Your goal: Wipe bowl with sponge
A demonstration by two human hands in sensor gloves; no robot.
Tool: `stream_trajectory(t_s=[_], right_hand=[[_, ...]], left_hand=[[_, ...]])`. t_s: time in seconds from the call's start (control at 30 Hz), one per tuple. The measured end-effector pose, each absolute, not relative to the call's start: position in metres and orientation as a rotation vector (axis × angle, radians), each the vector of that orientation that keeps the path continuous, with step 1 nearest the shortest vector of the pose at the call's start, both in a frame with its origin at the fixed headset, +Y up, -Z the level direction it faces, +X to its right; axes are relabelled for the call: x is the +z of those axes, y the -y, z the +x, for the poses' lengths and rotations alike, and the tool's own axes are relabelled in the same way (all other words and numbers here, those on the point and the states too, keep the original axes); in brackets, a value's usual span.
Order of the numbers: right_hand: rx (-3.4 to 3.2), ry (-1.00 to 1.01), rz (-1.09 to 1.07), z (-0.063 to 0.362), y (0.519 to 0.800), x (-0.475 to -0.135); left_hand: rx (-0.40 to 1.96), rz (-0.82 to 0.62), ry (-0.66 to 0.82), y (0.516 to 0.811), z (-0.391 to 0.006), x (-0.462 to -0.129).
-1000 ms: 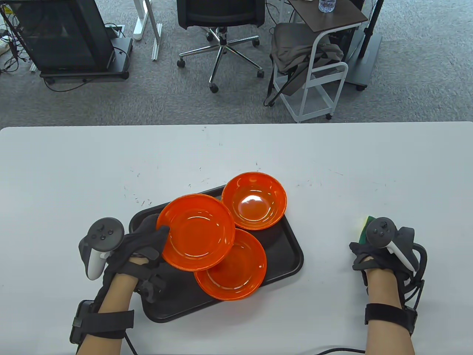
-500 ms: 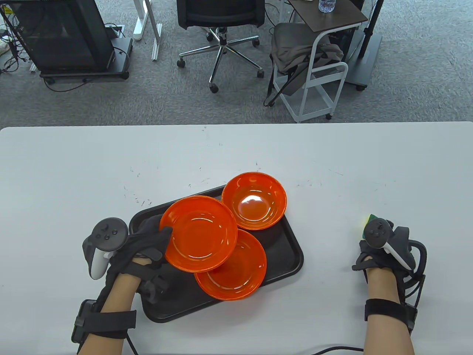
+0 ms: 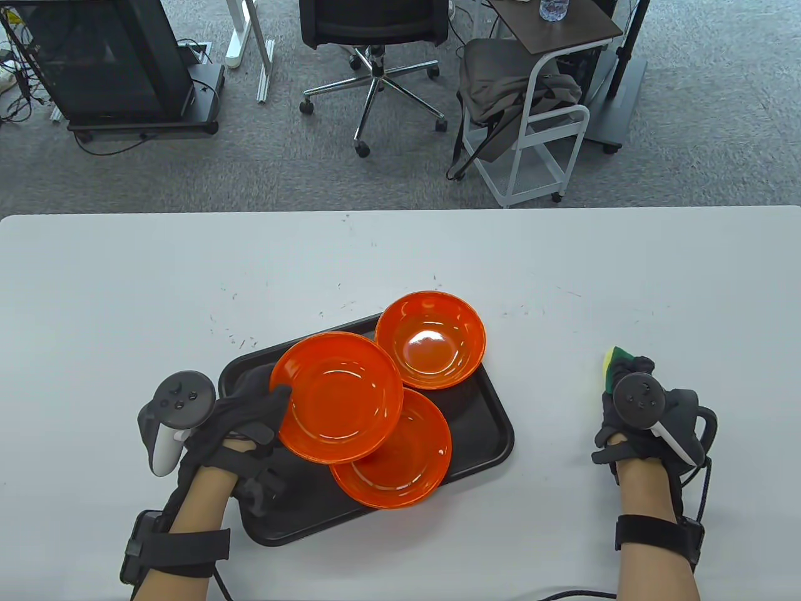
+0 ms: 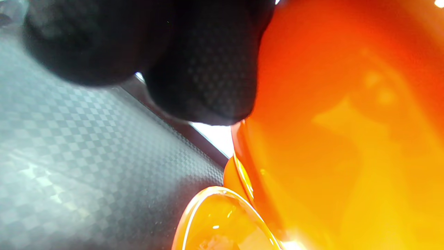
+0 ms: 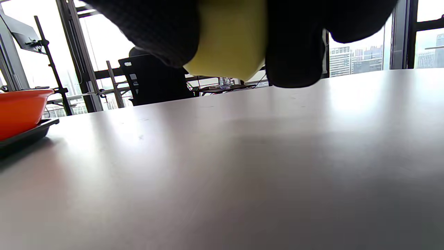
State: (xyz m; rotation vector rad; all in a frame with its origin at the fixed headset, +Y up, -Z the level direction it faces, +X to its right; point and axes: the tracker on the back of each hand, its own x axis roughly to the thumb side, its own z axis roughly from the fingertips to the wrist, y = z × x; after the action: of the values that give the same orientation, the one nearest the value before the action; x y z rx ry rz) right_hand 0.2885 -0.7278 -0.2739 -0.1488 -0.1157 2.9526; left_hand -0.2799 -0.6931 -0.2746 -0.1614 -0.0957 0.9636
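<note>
My left hand [image 3: 250,407] pinches the rim of the top orange bowl [image 3: 338,395], tilting it above the black tray [image 3: 494,432] so its inside faces me for wiping. My right hand [image 3: 632,413] has its fingers [image 5: 295,52] clamped around the sponge [image 3: 616,362], lifted off the tabletop [image 3: 563,263], well apart from the bowl.

Sponge [image 3: 616,362] mostly hidden under right hand [image 3: 632,413], lowest orange bowl [image 3: 400,463] half covered, forearms cut off
</note>
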Motion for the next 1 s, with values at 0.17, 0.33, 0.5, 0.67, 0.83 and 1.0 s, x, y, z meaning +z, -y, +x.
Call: stream_trajectory(t_s=[0.17, 0.33, 0.5, 0.67, 0.83, 1.0], right_hand=[[2.94, 0.244, 0.01, 0.262, 0.704, -0.269], [2.908, 0.381, 0.201, 0.23, 0.681, -0.256], [2.891, 0.418, 0.369, 0.205, 0.671, -0.248], [2.848, 0.438, 0.59, 0.174, 0.665, -0.24], [2.819, 0.519, 0.845, 0.128, 0.65, -0.227], [2.795, 0.569, 1.066, 0.089, 0.638, -0.214]], left_hand=[[0.957, -0.16, 0.103, 0.693, -0.28, -0.275], [0.955, -0.155, 0.107, 0.693, -0.28, -0.275], [0.951, -0.155, 0.109, 0.693, -0.28, -0.274], [0.953, -0.15, 0.12, 0.692, -0.276, -0.273], [0.945, -0.151, 0.132, 0.692, -0.273, -0.272], [0.94, -0.155, 0.14, 0.692, -0.271, -0.271]])
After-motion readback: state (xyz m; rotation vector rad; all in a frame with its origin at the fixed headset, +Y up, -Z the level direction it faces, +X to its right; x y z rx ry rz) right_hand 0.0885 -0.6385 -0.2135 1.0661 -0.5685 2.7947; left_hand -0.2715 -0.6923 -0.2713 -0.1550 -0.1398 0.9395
